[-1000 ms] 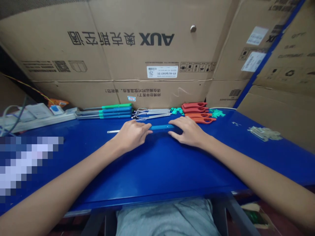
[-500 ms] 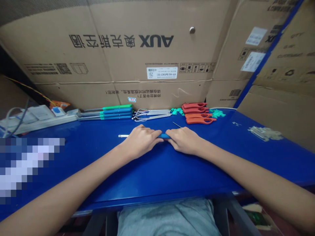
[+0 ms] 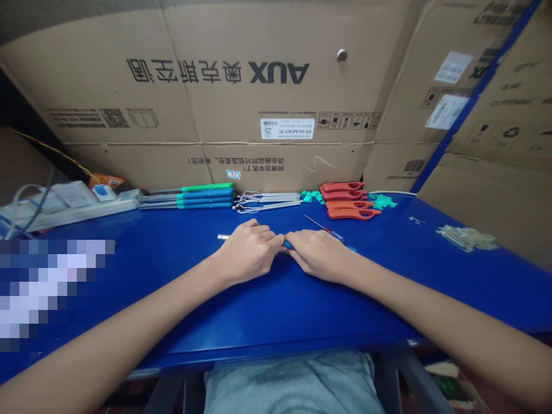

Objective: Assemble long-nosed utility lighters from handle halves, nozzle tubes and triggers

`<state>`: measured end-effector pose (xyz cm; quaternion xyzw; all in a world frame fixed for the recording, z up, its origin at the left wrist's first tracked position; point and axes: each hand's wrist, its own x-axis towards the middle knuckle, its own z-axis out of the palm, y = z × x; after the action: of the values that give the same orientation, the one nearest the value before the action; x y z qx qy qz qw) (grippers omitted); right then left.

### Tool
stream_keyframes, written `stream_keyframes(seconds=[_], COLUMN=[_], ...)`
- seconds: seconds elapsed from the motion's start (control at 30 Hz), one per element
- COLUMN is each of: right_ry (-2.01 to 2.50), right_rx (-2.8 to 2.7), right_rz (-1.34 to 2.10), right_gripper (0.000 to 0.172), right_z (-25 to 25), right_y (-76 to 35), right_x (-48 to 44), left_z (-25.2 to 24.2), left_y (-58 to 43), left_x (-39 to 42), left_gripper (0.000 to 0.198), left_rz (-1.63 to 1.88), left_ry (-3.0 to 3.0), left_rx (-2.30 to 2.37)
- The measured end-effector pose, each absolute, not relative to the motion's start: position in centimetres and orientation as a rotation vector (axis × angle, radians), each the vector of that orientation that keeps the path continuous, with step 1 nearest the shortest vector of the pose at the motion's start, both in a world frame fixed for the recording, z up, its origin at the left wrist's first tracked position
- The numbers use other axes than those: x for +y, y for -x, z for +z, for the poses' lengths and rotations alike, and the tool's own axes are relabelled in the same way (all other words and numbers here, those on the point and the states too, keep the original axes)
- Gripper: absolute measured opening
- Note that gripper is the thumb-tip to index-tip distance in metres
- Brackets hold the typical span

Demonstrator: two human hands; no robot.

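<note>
From where I stand, the blue handle (image 3: 288, 245) is at the centre of the frame, mostly covered by the two hands. The left hand (image 3: 251, 248) is curled closed, thumb and forefinger pinching the handle; a silver rod end (image 3: 223, 237) protrudes on its left side. The right hand (image 3: 318, 253) is wrapped over the handle, fingertips just beside the left hand's. The fingers hide the middle, so rod and handle are probably, not certainly, one assembly.

For a sound hold, keep both wrists level, align rod and handle on one axis, and apply force along that axis, never sideways. Keep the right hand clear of the screwdriver (image 3: 336, 235), which lies just behind it, right of centre on the blue table (image 3: 276, 322).
</note>
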<state>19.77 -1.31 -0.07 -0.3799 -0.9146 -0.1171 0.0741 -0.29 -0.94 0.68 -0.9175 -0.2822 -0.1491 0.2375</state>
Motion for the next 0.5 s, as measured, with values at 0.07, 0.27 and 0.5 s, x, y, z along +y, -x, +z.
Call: stream_keyframes(seconds=[0.07, 0.27, 0.5], right_ry=[1.157, 1.215, 1.710], right_rx=[-2.766, -2.772, -2.223], right_rz=[-0.349, -0.342, -0.288], right_gripper=[0.017, 0.015, 0.017], right_z=[-0.2, 0.6, 4.3], right_y=[-19.6, -19.8, -25.9], right_x=[-1.3, -1.0, 3.4], left_z=[0.5, 0.4, 2.1], left_y=[0.1, 0.0, -1.9], left_x=[-0.9, -1.0, 2.3], left_gripper=[0.027, 0.022, 0.021], left_rz=[-0.410, -0.561, -0.507], left_ry=[2.518, 2.472, 2.529], left_rx=[-0.786, -0.790, -0.939])
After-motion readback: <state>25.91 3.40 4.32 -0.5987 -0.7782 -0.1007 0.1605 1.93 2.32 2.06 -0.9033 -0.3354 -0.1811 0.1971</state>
